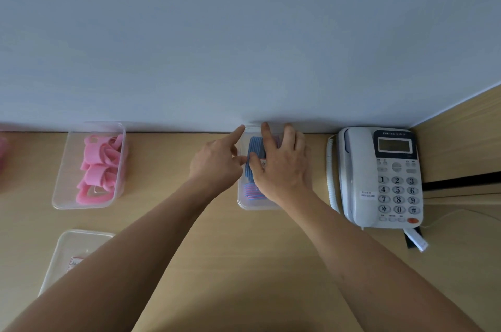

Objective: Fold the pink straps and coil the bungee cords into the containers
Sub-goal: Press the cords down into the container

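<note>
Bungee cords (pixel 254 146) sit half hidden beneath right hand (pixel 283 167), grip wide; left hand (pixel 214 162) grip unclear.

bare desk (pixel 173 163) between containers; telephone (pixel 379 177) right

L hand (pixel 217 162) index-out; R hand (pixel 283 167) splayed

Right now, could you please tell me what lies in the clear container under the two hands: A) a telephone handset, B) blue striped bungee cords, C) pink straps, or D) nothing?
B: blue striped bungee cords show in the container between the left hand and right hand; the pink straps lie in the other container, further left.
</note>
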The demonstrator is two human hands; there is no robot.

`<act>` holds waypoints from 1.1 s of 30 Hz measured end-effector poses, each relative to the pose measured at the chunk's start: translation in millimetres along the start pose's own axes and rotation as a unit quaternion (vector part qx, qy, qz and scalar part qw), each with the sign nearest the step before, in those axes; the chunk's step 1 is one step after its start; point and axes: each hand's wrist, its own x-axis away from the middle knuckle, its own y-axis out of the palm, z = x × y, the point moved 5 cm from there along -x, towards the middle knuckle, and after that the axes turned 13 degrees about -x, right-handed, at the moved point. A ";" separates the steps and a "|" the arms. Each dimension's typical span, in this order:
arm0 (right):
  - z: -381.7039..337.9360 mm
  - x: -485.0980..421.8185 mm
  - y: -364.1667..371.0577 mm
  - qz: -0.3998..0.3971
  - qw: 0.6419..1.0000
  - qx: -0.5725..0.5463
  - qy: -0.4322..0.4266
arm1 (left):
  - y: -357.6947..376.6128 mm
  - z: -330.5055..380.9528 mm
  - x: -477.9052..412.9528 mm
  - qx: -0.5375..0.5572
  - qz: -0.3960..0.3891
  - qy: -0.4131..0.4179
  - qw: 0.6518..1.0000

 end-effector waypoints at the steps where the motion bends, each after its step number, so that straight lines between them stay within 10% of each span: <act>1: -1.7 -0.5 0.1 -0.003 1.000 0.007 -0.001 | -0.5 0.0 -0.4 -0.005 0.000 0.000 1.000; 33: 14.7 69.9 11.5 0.030 0.996 -0.087 -0.008 | 8.6 5.4 7.7 0.121 0.030 -0.042 0.991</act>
